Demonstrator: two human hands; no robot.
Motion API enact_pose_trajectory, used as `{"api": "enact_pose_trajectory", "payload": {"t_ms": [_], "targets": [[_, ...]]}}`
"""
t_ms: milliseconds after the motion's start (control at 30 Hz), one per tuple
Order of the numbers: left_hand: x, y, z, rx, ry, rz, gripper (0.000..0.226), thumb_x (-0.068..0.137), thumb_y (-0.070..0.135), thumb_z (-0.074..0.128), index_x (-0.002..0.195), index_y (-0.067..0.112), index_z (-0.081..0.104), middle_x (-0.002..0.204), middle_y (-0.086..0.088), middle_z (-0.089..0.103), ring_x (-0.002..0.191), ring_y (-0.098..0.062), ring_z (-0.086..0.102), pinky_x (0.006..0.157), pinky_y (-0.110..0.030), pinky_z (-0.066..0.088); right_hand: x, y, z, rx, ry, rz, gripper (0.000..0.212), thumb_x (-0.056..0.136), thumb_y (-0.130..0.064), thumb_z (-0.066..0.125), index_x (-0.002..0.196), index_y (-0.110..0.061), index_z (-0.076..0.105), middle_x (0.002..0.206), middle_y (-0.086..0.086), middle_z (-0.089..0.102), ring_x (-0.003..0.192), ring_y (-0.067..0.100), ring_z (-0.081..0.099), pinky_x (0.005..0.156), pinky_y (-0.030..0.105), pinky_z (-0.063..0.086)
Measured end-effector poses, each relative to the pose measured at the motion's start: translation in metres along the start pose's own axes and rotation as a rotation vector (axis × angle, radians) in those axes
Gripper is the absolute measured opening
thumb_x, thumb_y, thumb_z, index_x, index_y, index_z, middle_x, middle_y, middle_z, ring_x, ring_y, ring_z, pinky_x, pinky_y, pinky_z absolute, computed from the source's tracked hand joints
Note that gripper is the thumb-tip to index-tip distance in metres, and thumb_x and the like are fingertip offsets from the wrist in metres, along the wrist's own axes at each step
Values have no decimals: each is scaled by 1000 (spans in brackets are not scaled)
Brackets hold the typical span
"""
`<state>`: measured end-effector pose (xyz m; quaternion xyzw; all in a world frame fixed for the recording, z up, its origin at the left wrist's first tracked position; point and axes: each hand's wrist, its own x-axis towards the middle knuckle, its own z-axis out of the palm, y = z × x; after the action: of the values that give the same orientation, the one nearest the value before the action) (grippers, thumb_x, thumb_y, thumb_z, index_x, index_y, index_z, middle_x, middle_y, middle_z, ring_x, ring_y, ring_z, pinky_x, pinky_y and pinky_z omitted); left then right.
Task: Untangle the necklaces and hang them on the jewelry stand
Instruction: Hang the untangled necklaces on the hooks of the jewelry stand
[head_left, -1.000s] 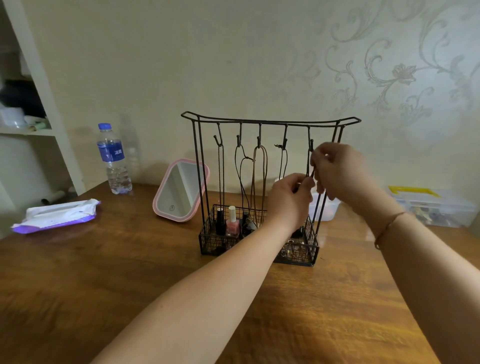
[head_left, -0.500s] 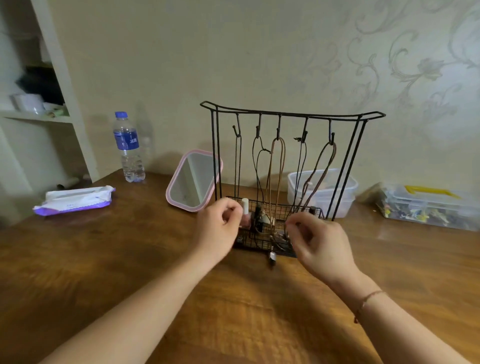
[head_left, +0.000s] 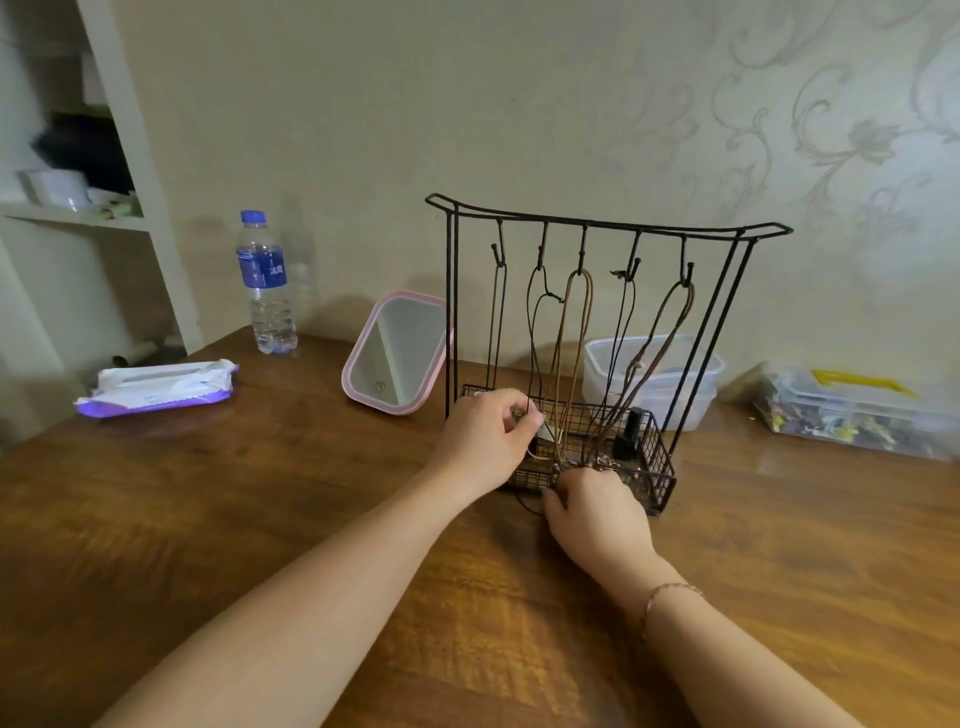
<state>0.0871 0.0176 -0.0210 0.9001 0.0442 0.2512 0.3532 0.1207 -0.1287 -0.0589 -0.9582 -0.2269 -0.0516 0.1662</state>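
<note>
Five necklaces now hang from the hooks of the jewelry stand near the tabletop's back edge, their lower ends pooling in its wire basket. Both hands have dropped from the rightmost hook to the basket: the left hand pinches a dark cord, while the right hand curls at the tangled pendants, its grip hidden. Hanging looks done; sorting the ends remains.

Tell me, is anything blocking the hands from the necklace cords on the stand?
No. The left hand already pinches a dark cord necklace, and the right hand is at the pendants in the black wire jewelry stand's basket.
</note>
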Motion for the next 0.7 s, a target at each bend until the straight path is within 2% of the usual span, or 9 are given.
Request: {"api": "enact_pose_trajectory", "payload": {"t_ms": [67,133,200,267,367,467,633,700], "targets": [[5,-4,-2,-29,40,-27,20,99,31,58,100,18,72,89,5,71,86,-10,66,74,-24,53,-3,0,0,187,56,-69,21,97,-36,57,84,-21,65,73,-7,62,67,11,61,62,30,56],[9,-7,-4,-53,70,-59,21,98,31,59,103,15,73,94,2,73,90,-12,67,77,-27,56,-4,-6,-5,351,151,-112,14,97,-33,59,89,-23,67,72,-11,62,64,3,59,58,18,49],[12,-8,-7,-80,100,-72,21,98,30,59,107,16,72,96,1,73,90,-12,68,79,-30,59,3,-13,-11,436,255,-110,13,98,-28,59,96,-21,70,74,-11,64,66,2,59,56,14,44],[13,-8,-8,-99,103,-75,20,98,30,60,110,17,71,101,1,73,92,-11,68,81,-30,60,13,-19,-13,460,306,-84,17,99,-21,57,103,-15,72,82,-7,66,72,5,61,62,13,45],[12,-10,-7,-134,88,-72,18,97,28,61,109,18,70,100,3,73,91,-10,68,80,-35,61,25,-26,-10,431,315,-17,20,100,-20,55,111,-15,72,90,0,70,78,13,64,65,20,50],[8,-12,-7,-140,74,-69,15,97,24,61,107,17,70,98,4,72,83,-10,68,78,-33,61,28,-27,-4,335,318,19,22,100,-28,55,114,-21,71,95,2,73,81,19,68,69,35,58],[3,-18,-6,-137,56,-58,19,97,22,61,114,18,68,99,6,71,81,-9,68,78,-28,59,22,-21,-1,95,129,-3,30,101,-29,46,124,-30,64,106,1,70,92,23,66,73,35,58],[2,-18,-5,-164,45,-59,22,97,19,60,118,18,66,102,5,70,79,-8,69,71,-22,59,15,-20,-5,30,141,-38,32,100,-28,45,127,-31,63,109,1,70,94,24,66,71,32,55]]}}
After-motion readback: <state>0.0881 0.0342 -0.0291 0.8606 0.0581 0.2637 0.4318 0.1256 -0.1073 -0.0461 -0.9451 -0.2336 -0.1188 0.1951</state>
